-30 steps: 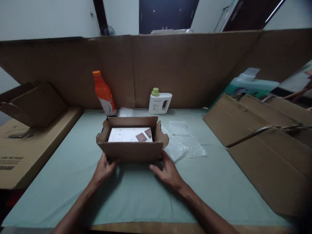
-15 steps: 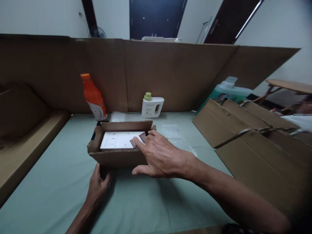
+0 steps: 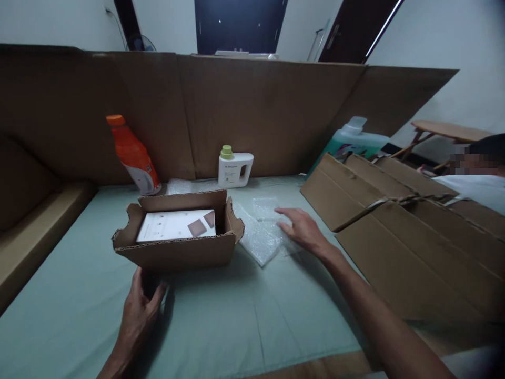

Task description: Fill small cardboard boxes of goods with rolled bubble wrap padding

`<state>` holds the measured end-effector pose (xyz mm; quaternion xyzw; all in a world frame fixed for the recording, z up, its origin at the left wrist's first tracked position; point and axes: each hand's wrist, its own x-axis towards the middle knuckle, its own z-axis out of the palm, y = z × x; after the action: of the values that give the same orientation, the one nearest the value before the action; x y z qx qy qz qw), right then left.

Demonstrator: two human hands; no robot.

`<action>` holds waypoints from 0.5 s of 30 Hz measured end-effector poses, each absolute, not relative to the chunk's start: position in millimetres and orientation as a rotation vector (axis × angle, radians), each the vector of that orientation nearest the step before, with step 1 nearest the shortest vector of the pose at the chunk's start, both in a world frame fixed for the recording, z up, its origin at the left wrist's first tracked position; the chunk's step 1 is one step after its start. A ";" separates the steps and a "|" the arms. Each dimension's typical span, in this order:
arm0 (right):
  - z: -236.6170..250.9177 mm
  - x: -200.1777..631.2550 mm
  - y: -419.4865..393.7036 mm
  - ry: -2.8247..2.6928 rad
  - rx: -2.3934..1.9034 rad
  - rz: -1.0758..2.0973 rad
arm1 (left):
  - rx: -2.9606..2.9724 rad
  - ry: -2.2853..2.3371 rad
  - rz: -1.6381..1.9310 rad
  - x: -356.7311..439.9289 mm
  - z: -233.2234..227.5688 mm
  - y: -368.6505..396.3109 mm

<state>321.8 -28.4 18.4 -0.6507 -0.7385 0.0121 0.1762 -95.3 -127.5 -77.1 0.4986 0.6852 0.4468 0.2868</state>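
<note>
An open cardboard box (image 3: 177,255) stands on the green cloth, and a flat white printed carton (image 3: 168,223) lies inside it. My left hand (image 3: 142,308) is at the box's near left corner, thumb and fingers apart; whether its fingertips touch the cardboard is hard to tell. To the right of the box, sheets of bubble wrap (image 3: 258,239) lie flat on the cloth. My right hand (image 3: 302,229) hovers at the right side of the wrap with its fingers stretched out and nothing in its grip.
Behind the box stand an orange bottle (image 3: 134,155) and a white jug with a green cap (image 3: 235,169). Folded cardboard (image 3: 410,252) and a teal jug (image 3: 355,139) are on the right. A cardboard wall (image 3: 256,110) closes the back. Another person (image 3: 477,184) is at the far right.
My right hand has left the white carton in the box and moved right to the bubble wrap. My left hand stays by the box. The view has shifted slightly to the right.
</note>
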 end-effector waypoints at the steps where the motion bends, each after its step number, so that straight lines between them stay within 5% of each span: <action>1: 1.7 329.9 -20.8 -2.123 -1.872 0.052 | 1.349 1.877 1.157 -94.2 -73.4 -124.1; 7: -48.8 337.2 27.4 -2.096 -1.939 0.068 | 1.482 1.940 1.095 -79.4 -57.3 -85.7; 15: -12.3 369.5 25.5 -2.038 -1.871 0.054 | 1.500 1.971 1.122 -62.1 -61.7 -43.2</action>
<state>369.5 25.5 -12.3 -0.6643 -0.7237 0.0191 0.1862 -62.1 -43.2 -61.7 0.5392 0.7089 0.4036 0.2096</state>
